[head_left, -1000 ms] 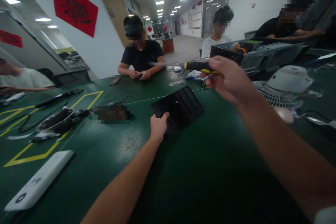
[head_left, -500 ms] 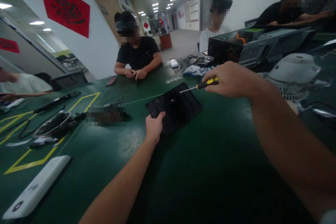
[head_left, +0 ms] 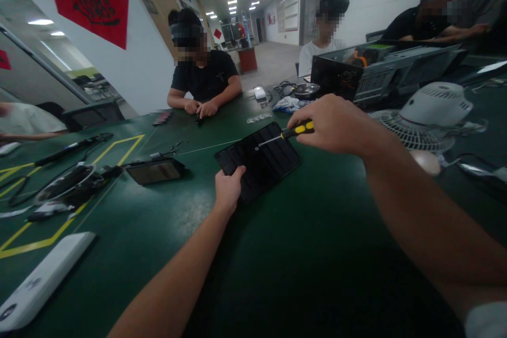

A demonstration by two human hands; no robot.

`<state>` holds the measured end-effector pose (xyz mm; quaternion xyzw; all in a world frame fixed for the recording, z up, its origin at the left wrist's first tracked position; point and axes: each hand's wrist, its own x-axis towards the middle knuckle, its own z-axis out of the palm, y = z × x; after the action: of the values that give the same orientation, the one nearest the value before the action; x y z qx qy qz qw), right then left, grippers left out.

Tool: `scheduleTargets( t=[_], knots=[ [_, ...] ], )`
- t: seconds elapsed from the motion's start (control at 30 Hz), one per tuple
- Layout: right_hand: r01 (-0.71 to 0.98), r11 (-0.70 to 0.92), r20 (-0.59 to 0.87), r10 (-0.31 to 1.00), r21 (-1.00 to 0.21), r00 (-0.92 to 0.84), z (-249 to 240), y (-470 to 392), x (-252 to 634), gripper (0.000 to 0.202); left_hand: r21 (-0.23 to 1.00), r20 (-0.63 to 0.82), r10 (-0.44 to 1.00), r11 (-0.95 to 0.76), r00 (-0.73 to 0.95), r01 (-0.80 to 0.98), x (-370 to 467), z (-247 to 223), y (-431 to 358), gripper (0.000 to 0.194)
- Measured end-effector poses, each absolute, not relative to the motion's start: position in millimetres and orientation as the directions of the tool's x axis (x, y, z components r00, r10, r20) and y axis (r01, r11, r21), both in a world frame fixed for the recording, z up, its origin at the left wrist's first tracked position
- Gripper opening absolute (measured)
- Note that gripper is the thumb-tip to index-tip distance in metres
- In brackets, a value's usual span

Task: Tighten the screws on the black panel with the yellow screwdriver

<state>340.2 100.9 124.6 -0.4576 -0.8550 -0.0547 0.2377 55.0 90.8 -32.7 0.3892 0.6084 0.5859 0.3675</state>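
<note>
In my right hand (head_left: pixel 330 124) is a screwdriver (head_left: pixel 301 128) with a yellow and black handle, gripped from above. Its metal shaft slants down to the left, and the tip is at or just over a small round, light-coloured spot, perhaps a screw, near the middle of a flat black panel (head_left: pixel 277 161). I cannot tell whether the tip touches it. The panel lies tilted on the green table, its surface divided into ribbed sections. My left hand (head_left: pixel 228 187) grips the panel's near left edge, thumb on top and the other fingers mostly hidden.
A phone-like device (head_left: pixel 156 170) stands on the green table (head_left: pixel 277 264) to the left. A long white device (head_left: pixel 47 280) lies nearer. Cables (head_left: pixel 65 185) are at far left. An open computer case (head_left: pixel 356 76) and a white fan (head_left: pixel 435 105) stand right. A person (head_left: pixel 204 76) sits opposite.
The screwdriver tip has moved left and down across the panel to the small round spot. My left hand keeps its hold on the panel's edge. The whole view has shifted slightly.
</note>
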Motion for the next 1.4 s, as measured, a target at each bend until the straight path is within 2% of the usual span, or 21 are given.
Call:
scheduleTargets(
  t=[0.53, 0.93, 1.4],
  knots=[
    [0.805, 0.584, 0.451, 0.748, -0.098, -0.487, 112.0, 106.0, 329.5, 0.032, 0.999, 0.023, 0.906, -0.001, -0.422, 0.052, 53.7, -34.9, 92.0, 0.033],
    [0.792, 0.588, 0.443, 0.762, -0.164, -0.473, 112.3, 105.0, 326.9, 0.030, 1.000, 0.020, 0.911, -0.009, -0.412, 0.029, 55.8, -30.5, 89.3, 0.030],
    [0.814, 0.559, 0.332, 0.807, -0.159, -0.489, 120.7, 100.9, 326.6, 0.034, 1.000, 0.019, 0.904, -0.010, -0.427, 0.024, 54.5, -35.7, 92.6, 0.031]
  ],
)
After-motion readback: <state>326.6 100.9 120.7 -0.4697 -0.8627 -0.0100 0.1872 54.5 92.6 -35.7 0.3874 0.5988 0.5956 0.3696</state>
